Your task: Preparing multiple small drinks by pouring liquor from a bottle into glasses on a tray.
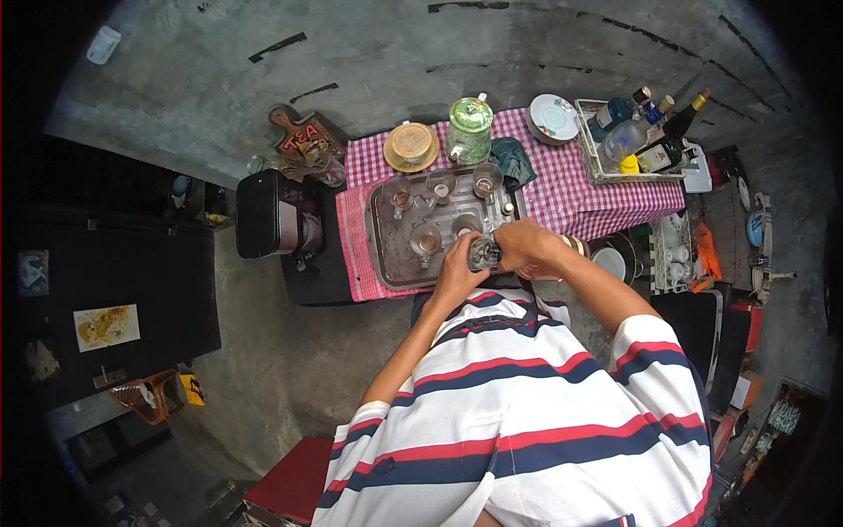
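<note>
My left hand (459, 262) is wrapped around a clear glass (484, 255) at the tray's near right edge. Just beside it, my right hand (527, 244) grips a bottle (571, 245), mostly hidden behind the hand and forearm; its mouth cannot be made out. Several glass mugs stand on the brown metal tray (402, 273), among them a near-left mug (426, 240) and a back-right mug (487, 178). They have a little brown stuff at the bottom. A small bottle cap (508, 209) lies on the tray's right side. Drops of liquid dot the tray.
Behind the tray stand a lidded wooden container (411, 145), a green teapot (470, 130), a dark cloth (512, 161) and stacked plates (553, 118). A white basket (632, 176) of bottles sits right on the checked tablecloth (560, 181). Left is a black coffee machine (260, 214).
</note>
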